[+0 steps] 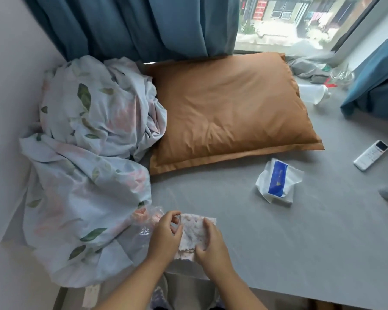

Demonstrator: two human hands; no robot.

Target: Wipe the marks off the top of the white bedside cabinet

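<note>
Both my hands hold a pale wipe (192,233) with pinkish stains over the near edge of a grey bed (300,220). My left hand (166,236) pinches its left side; a crumpled clear plastic wrapper (147,220) lies just left of that hand. My right hand (211,245) grips the wipe's right side, fingers folded over it. The white bedside cabinet is not in view.
An orange pillow (231,113) lies at the head of the bed, a bunched floral duvet (87,153) to its left. A tissue pack (278,182) and a white remote (371,155) rest on the right. Blue curtains (132,25) and a window are behind.
</note>
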